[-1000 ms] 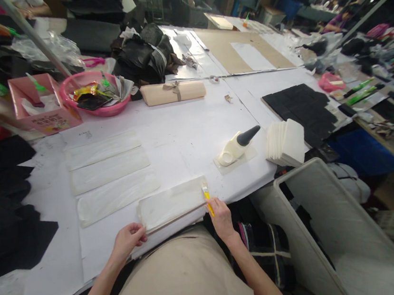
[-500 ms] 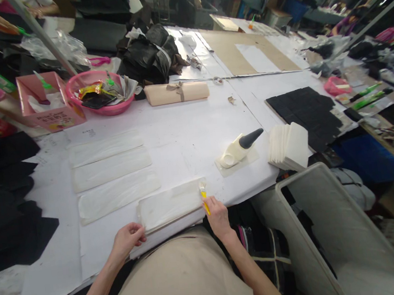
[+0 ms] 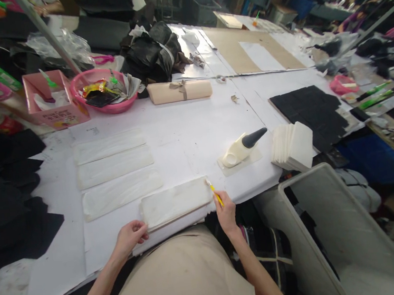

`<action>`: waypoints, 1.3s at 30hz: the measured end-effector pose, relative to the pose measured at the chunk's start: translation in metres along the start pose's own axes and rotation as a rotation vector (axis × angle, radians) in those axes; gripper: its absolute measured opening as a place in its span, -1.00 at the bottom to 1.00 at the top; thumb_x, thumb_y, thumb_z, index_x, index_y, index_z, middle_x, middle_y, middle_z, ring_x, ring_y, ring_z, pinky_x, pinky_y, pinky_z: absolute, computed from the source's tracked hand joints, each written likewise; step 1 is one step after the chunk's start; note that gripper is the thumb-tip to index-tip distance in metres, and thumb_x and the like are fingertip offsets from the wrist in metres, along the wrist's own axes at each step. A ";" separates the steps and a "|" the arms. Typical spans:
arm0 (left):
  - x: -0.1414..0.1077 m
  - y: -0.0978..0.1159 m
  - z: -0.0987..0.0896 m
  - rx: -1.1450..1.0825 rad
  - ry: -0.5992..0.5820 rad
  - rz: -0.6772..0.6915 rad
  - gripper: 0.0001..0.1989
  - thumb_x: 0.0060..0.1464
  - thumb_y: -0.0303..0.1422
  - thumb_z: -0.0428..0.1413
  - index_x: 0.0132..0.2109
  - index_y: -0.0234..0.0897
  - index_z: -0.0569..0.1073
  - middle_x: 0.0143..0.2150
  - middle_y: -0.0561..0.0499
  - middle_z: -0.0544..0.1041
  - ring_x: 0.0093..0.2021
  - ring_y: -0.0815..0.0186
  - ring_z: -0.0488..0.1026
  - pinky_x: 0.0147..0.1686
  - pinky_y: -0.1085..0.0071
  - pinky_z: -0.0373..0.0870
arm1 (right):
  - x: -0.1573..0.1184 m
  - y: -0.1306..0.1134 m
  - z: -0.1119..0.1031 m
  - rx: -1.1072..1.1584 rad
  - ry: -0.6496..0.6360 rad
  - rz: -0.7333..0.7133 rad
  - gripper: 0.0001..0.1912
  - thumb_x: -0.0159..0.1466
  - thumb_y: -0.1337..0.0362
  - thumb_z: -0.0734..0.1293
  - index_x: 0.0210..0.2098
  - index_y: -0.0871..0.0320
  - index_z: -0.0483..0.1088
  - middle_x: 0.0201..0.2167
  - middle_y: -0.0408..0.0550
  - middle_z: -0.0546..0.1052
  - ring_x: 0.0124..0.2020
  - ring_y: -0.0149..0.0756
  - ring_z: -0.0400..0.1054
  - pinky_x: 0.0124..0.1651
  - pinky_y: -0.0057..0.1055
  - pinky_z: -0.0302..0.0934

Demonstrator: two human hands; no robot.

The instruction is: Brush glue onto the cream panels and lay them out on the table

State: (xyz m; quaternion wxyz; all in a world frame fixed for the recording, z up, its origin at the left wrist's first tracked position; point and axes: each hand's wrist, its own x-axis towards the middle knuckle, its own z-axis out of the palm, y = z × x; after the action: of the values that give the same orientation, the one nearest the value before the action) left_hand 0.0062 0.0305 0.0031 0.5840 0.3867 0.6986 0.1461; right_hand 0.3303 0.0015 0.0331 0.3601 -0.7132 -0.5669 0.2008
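A stack of white rectangular strips [image 3: 177,202] lies near the front edge of the table. My left hand [image 3: 132,236] is closed, thumb and fingers pinching the near left corner of the top strip. In my right hand [image 3: 227,211] is a small brush with a yellow handle [image 3: 218,197]. Its bristles touch the far right corner of the strip. A cream glue bottle with a black nozzle [image 3: 237,154] lies tilted on a small pad to the right. Three separate white strips [image 3: 119,193] lie in rows to the left, with a glossy film on them.
A block of white pieces [image 3: 290,148] stands at the right edge beside a large grey bin [image 3: 353,224]. Black sheets [image 3: 5,199] cover the left side. Farther back are a pink box [image 3: 58,114], a pink basket [image 3: 113,107] and a tied beige roll [image 3: 162,94].
The brush has moved slightly right to the corner of the strip, and its handle now leans more. My left hand keeps its hold. The whole view has shifted a little.
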 end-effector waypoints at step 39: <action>-0.003 0.003 0.000 0.012 0.007 0.004 -0.68 -0.26 -0.10 0.17 -0.48 -0.28 0.38 -0.63 -0.05 0.52 -0.54 0.25 0.46 -0.51 0.38 0.35 | -0.039 -0.024 -0.023 -0.149 -0.401 -0.347 -0.77 0.40 0.23 0.15 -0.12 0.12 0.42 -0.32 -0.06 0.53 -0.41 -0.38 0.37 -0.31 -0.49 0.21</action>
State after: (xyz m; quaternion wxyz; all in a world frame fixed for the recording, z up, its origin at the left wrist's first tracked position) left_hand 0.0076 0.0299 0.0071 0.5788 0.3911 0.7008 0.1446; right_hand 0.3194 -0.0396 0.0614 0.2163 -0.5760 -0.7537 0.2312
